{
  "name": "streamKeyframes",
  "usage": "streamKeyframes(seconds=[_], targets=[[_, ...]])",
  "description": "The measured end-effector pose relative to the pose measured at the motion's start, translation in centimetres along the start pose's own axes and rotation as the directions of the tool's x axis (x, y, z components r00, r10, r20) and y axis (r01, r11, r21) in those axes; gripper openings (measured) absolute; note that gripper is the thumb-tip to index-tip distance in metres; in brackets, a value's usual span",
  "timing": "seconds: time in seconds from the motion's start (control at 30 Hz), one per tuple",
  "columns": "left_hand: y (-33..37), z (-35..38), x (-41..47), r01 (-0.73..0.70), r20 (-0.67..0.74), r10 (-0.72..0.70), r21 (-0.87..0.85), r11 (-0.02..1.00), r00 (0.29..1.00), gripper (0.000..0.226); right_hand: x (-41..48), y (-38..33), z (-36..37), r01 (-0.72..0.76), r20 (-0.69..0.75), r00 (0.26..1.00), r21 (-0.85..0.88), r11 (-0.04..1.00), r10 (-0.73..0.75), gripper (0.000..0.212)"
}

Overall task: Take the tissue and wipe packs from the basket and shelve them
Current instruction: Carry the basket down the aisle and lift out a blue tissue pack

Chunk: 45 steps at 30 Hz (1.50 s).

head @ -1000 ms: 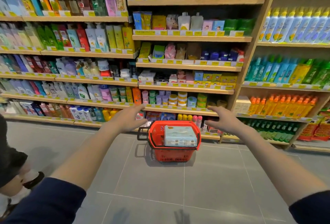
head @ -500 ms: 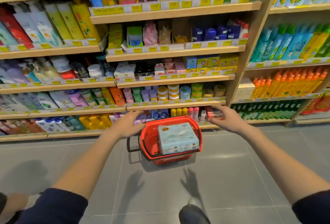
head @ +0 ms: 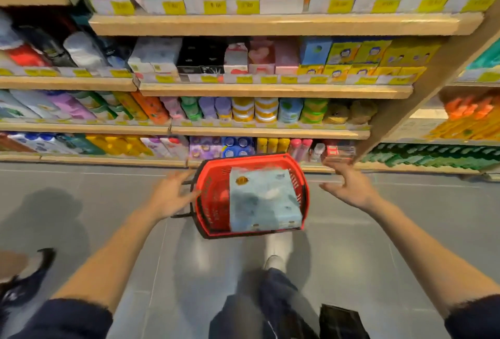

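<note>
A soft, blocky pale-blue tissue pack (head: 263, 199) is seen lying in a red plastic lattice basket (head: 213, 203) set on the grey tiled floor (head: 94, 203) before wooden shelves (head: 270, 90). The left hand (head: 169, 198) is held at the basket's rim, the right hand (head: 349, 186) just beside it; fingers spread, nothing gripped.

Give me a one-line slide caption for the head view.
Both bare hands, left and right, open beside a red plastic basket holding a pale blue tissue pack.
</note>
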<state>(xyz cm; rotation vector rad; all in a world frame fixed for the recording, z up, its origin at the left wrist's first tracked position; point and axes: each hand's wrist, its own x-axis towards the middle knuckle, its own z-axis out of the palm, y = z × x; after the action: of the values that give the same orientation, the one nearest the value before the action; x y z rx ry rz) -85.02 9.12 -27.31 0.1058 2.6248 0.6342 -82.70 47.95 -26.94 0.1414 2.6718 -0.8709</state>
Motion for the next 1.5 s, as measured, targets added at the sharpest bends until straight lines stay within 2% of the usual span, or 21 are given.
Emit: streamKeyframes(seconds=[0.07,0.17,0.37,0.5,0.6,0.73,0.83,0.9,1.03,1.23,1.5], targets=[[-1.6,1.3,2.1,0.033,0.014,-0.033,0.012,0.999,0.999,0.054,2.2,1.7,1.3,-0.031,0.043,0.999,0.015,0.999,0.030,0.055],[-4.3,3.5,5.1,0.094,0.038,-0.093,-0.005,0.996,0.995,0.051,5.5,4.6,3.8,-0.076,0.084,0.994,0.028,0.997,0.073,0.054],[-9.9,9.9,11.9,0.201,0.152,-0.200,0.009,0.980,0.968,0.074,11.5,10.0,10.3,-0.154,0.132,0.980,0.031,0.988,0.148,0.059],[-14.8,15.5,16.8,0.281,0.190,-0.279,0.015,0.960,0.941,0.068,15.8,14.8,15.8,-0.181,0.089,0.980,0.055,0.982,0.176,0.058],[-17.5,19.6,19.8,0.324,0.152,-0.320,-0.006,0.946,0.935,0.069,18.7,18.2,19.5,-0.189,0.091,0.979,0.054,0.980,0.184,0.058],[-20.3,24.0,21.9,0.329,-0.002,-0.330,-0.052,0.943,0.944,0.073,21.5,22.0,24.4,-0.233,0.111,0.969,0.105,0.967,0.221,0.061],[-22.3,26.3,22.4,0.300,-0.124,-0.297,0.000,0.954,0.947,0.082,23.0,23.8,27.2,-0.249,0.083,0.967,0.107,0.962,0.241,0.064],[-23.1,27.0,22.3,0.346,-0.169,-0.340,0.007,0.938,0.925,0.082,23.5,24.4,28.2,-0.258,0.054,0.966,0.122,0.958,0.253,0.068],[-23.0,27.7,22.4,0.413,-0.059,-0.425,-0.156,0.898,0.903,0.089,23.8,25.4,29.4,-0.215,0.012,0.976,0.149,0.965,0.216,0.073],[-22.6,27.7,22.8,0.410,-0.118,-0.438,-0.203,0.889,0.891,0.092,23.8,25.7,30.5,-0.187,-0.081,0.975,0.216,0.958,0.208,0.077],[-22.0,26.6,22.9,0.393,-0.167,-0.453,-0.298,0.870,0.876,0.073,23.9,23.7,29.6,-0.211,-0.152,0.955,0.250,0.945,0.254,0.066]])
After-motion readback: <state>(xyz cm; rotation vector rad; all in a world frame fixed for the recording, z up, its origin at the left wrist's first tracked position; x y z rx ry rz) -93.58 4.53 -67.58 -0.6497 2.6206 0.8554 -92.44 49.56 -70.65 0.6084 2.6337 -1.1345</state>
